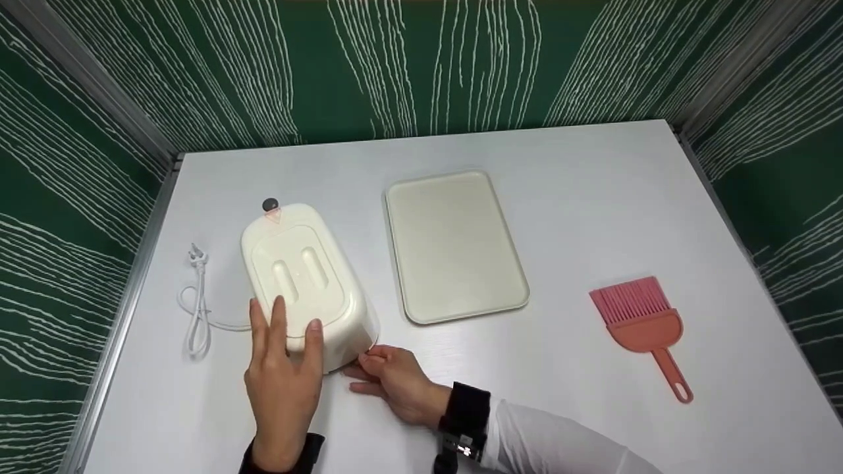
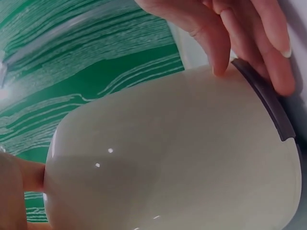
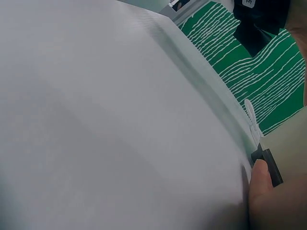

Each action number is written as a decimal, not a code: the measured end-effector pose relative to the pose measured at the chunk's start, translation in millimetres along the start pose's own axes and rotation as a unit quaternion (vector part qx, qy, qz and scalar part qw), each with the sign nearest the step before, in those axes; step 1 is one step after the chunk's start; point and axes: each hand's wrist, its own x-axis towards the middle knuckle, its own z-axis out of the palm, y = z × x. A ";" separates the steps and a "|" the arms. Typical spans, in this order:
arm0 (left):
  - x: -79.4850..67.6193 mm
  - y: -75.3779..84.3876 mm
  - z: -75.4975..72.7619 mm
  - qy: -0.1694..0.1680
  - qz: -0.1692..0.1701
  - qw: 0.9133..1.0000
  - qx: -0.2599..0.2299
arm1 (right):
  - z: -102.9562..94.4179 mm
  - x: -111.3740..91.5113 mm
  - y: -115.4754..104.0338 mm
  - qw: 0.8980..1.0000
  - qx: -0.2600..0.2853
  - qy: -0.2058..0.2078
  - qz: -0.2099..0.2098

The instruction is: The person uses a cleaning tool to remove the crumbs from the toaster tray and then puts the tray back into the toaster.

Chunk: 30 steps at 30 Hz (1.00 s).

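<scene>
Table [image 1: 553, 217]: spreads beneath left fingers [image 1: 279, 322] and right fingers [image 1: 365, 390] alike.
Cream appliance [image 1: 332, 263]: stands directly under the left fingers, near end just beside the right; probably kept still from above while handled low down.
Tray [image 1: 454, 243]: lies flat beyond the right fingers, apart from the appliance, perhaps for easy reach.
Left hand [image 1: 283, 375]: rests straight-fingered and spread across the appliance's near top, gripping nothing; apparently steadies.
Brush [image 1: 645, 329]: lies well right of the right fingers, outside their way.
Right hand [image 1: 402, 385]: seems to pinch dark strip [image 2: 266, 98] at the base edge between thumb and bent fingers; partly hidden.
Cord [image 1: 230, 326]: loops left of the left fingers, plug [image 1: 197, 257] loose; could drag if shifted.
Dark knob [image 1: 270, 205]: juts past the far end, beyond the left fingertips, blocking nothing.
</scene>
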 end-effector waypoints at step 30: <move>-0.5 -2.1 0.0 0.009 0.018 1.000 0.005 | 7.3 -1.4 6.2 0.998 -0.054 0.015 -0.017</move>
